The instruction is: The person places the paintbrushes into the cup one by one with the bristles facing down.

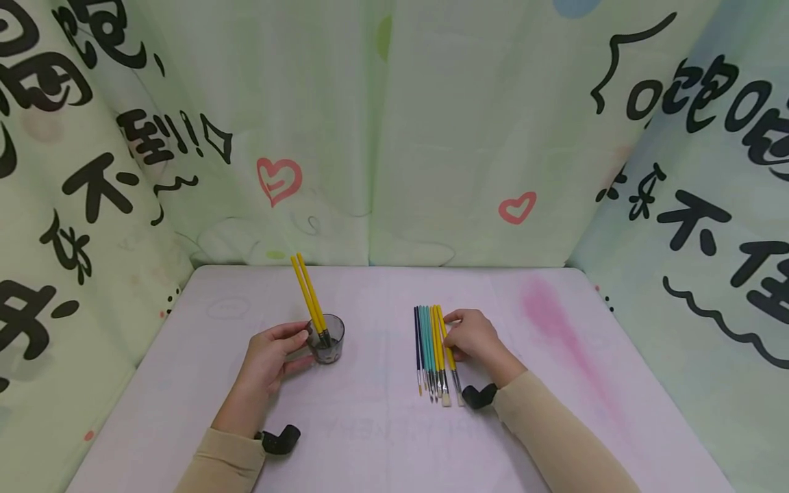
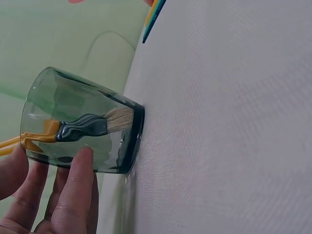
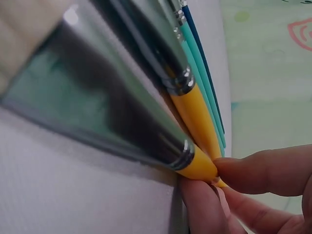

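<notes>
My left hand (image 1: 271, 356) holds a clear grey drinking glass (image 1: 333, 350) by its left side, thumb near the rim and fingers along the wall. Two yellow-handled paintbrushes (image 1: 309, 291) lean in the glass, bristles down; in the left wrist view, pale bristles (image 2: 119, 120) show near its base. On the right, my right hand (image 1: 476, 337) pinches the rightmost yellow paintbrush (image 3: 197, 165) by its handle between thumb and fingers. That brush lies beside a row of paintbrushes (image 1: 426, 335) with dark blue, teal and yellow handles, their bristles pointing toward me.
Both hands work over a pale pinkish table (image 1: 376, 438) with a pink stain (image 1: 555, 315) at the right. A light green curtain (image 1: 444, 137) with black writing and red hearts surrounds its back and sides. A black wrist mount (image 1: 280, 439) sits at the left cuff.
</notes>
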{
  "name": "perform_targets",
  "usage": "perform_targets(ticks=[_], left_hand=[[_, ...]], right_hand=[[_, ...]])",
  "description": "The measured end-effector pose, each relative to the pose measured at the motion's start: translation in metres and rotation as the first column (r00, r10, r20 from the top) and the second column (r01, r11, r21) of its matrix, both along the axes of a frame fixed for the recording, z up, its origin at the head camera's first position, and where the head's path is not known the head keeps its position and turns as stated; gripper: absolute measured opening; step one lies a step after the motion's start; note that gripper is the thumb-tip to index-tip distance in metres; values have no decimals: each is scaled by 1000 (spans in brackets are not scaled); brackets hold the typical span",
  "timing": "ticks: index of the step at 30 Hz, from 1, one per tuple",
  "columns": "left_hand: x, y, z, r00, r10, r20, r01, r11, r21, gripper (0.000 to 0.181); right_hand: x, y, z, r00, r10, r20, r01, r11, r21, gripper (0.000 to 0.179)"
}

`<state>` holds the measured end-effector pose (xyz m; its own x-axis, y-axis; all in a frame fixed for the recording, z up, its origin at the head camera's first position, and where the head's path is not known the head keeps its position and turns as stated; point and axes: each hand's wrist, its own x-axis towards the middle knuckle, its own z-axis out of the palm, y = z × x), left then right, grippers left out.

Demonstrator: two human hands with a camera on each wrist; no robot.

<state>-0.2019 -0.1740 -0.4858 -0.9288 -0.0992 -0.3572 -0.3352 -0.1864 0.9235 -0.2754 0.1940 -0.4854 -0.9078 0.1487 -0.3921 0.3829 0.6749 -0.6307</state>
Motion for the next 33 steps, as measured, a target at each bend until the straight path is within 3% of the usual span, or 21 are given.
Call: perform_targets(ticks=[14,25,33], left_hand=[[-2,-1,-1,1000,6,6,-6,1000,6,41],[-1,-1,-3,1000,10,-2,-10,1000,14,43],[-3,-2,-5,1000,8,-8,-8,1000,15,40]], right_hand=[[5,9,3,1000,-14,-23,10,985,-171,52],[9,9,4,998,-38,-43,22,947,-321,57],[10,3,9,995,-43,-88,7,930,-367,56]])
